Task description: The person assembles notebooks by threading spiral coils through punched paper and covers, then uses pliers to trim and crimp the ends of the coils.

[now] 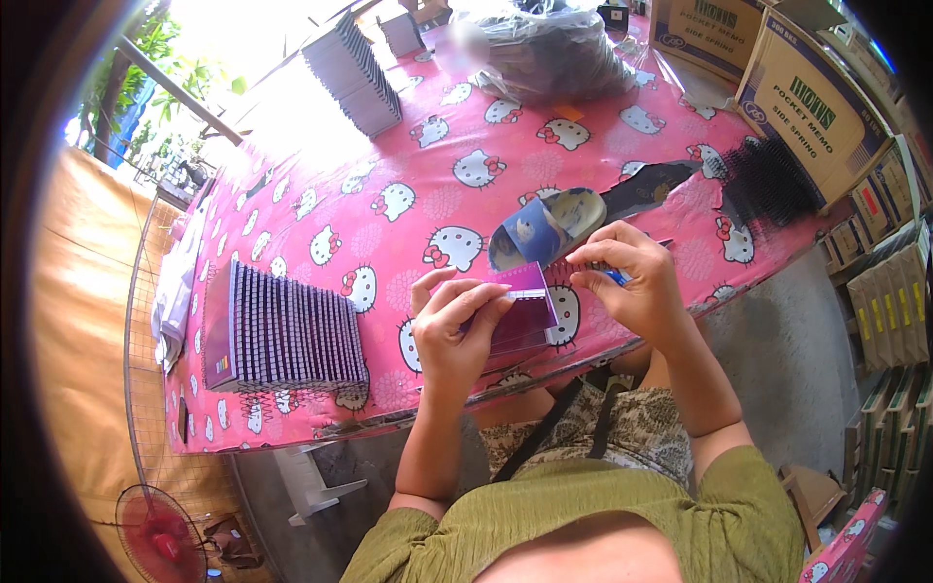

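Near the table's front edge, my left hand [459, 316] is closed on a small purple notebook [520, 282], its thumb and fingers pinching the cover beside a white strip. Just right of it, my right hand [627, 277] has its fingers drawn together around a small blue object [616, 277], whose kind is mostly hidden. A blue slipper [530, 231] with a worn sole lies just beyond both hands. To the left stands a stack of spiral-bound notebooks [292, 325], their dark coils facing me.
More notebooks [352, 73] are stacked at the far left. A clear plastic bag [544, 49] of dark material sits at the back. Black wire coils [768, 180] lie near cardboard boxes [812, 107] on the right. A red fan [162, 534] stands at lower left.
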Action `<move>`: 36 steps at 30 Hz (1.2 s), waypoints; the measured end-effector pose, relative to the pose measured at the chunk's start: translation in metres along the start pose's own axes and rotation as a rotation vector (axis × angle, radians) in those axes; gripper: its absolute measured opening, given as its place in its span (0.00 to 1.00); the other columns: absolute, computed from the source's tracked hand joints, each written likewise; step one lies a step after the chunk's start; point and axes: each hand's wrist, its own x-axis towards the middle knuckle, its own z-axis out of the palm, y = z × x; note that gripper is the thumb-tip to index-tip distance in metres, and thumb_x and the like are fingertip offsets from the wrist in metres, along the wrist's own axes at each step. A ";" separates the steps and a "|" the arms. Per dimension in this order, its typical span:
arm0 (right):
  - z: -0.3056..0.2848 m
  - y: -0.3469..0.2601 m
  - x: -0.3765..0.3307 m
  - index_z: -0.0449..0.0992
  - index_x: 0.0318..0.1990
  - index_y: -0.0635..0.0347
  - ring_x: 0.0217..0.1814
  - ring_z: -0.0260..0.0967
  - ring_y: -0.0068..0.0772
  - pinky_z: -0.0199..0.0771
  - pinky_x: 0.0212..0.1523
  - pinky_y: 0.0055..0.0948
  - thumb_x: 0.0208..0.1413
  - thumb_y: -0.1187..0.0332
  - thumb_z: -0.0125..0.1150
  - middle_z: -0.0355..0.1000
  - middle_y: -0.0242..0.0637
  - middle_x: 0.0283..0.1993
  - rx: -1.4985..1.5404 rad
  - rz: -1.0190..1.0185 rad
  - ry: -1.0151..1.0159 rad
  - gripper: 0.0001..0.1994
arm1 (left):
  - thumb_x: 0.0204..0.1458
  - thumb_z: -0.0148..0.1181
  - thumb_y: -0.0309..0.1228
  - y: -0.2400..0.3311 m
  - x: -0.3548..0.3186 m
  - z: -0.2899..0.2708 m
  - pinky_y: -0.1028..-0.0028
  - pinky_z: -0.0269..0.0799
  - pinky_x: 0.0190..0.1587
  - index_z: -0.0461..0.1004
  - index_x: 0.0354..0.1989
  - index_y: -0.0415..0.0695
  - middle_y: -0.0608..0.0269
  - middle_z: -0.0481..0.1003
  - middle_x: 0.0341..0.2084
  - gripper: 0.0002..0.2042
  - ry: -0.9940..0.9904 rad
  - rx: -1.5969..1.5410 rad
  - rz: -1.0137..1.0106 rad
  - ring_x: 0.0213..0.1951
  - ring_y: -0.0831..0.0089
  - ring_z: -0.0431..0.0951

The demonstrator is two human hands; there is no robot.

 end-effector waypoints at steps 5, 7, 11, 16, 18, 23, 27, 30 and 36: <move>-0.006 -0.003 0.007 0.80 0.35 0.63 0.36 0.72 0.29 0.72 0.39 0.26 0.41 0.83 0.68 0.73 0.35 0.33 0.066 0.022 -0.206 0.11 | 0.42 0.71 0.29 -0.001 -0.002 0.004 0.69 0.67 0.45 0.83 0.31 0.48 0.68 0.78 0.25 0.07 0.056 -0.016 -0.001 0.38 0.67 0.72; -0.011 0.003 0.012 0.79 0.34 0.63 0.37 0.72 0.29 0.72 0.40 0.26 0.42 0.84 0.67 0.74 0.35 0.33 0.091 0.119 -0.308 0.11 | 0.42 0.71 0.29 0.000 -0.002 0.005 0.70 0.66 0.43 0.83 0.32 0.47 0.69 0.78 0.25 0.07 0.062 -0.019 0.001 0.37 0.68 0.71; -0.012 0.001 0.017 0.79 0.35 0.63 0.34 0.73 0.30 0.72 0.34 0.26 0.48 0.80 0.64 0.72 0.37 0.32 0.121 0.038 -0.317 0.06 | 0.42 0.71 0.26 0.002 -0.004 0.003 0.71 0.66 0.42 0.83 0.32 0.43 0.67 0.79 0.27 0.08 0.036 -0.026 -0.018 0.37 0.70 0.69; -0.009 0.004 0.019 0.78 0.35 0.63 0.33 0.73 0.29 0.73 0.36 0.27 0.49 0.80 0.63 0.75 0.37 0.33 0.054 -0.020 -0.339 0.06 | 0.42 0.71 0.26 0.004 -0.004 0.003 0.72 0.66 0.41 0.83 0.32 0.43 0.66 0.79 0.26 0.08 0.033 -0.016 -0.040 0.36 0.70 0.69; -0.005 -0.006 0.015 0.76 0.36 0.60 0.33 0.74 0.36 0.72 0.32 0.31 0.51 0.74 0.63 0.72 0.38 0.31 0.043 0.138 -0.372 0.05 | 0.42 0.71 0.26 0.004 -0.004 0.003 0.72 0.66 0.40 0.83 0.33 0.43 0.66 0.79 0.27 0.08 0.035 -0.013 -0.041 0.36 0.70 0.69; 0.012 -0.012 0.003 0.72 0.37 0.57 0.32 0.72 0.45 0.71 0.28 0.40 0.52 0.69 0.62 0.68 0.36 0.28 -0.274 -0.159 -0.247 0.07 | 0.41 0.72 0.25 0.004 -0.003 0.000 0.72 0.67 0.40 0.83 0.34 0.44 0.66 0.79 0.28 0.10 0.021 0.008 -0.004 0.36 0.70 0.69; 0.022 -0.025 0.006 0.74 0.34 0.58 0.29 0.72 0.44 0.71 0.27 0.37 0.51 0.71 0.64 0.69 0.37 0.31 -0.281 -0.130 -0.127 0.06 | 0.39 0.72 0.26 0.003 -0.004 0.000 0.71 0.67 0.41 0.83 0.34 0.46 0.67 0.79 0.28 0.11 0.012 -0.008 -0.045 0.36 0.70 0.70; 0.022 -0.025 0.007 0.73 0.34 0.59 0.32 0.72 0.44 0.71 0.29 0.37 0.50 0.70 0.65 0.69 0.38 0.32 -0.336 -0.127 -0.187 0.07 | 0.40 0.72 0.29 0.002 -0.006 0.000 0.71 0.66 0.42 0.84 0.35 0.49 0.69 0.79 0.28 0.11 0.009 -0.014 -0.075 0.35 0.70 0.70; 0.027 -0.031 0.007 0.72 0.30 0.61 0.36 0.70 0.45 0.70 0.31 0.38 0.47 0.71 0.67 0.66 0.40 0.30 -0.313 -0.111 -0.199 0.08 | 0.39 0.72 0.29 0.000 -0.007 -0.001 0.72 0.66 0.41 0.84 0.35 0.50 0.69 0.79 0.28 0.11 0.007 -0.012 -0.064 0.35 0.71 0.70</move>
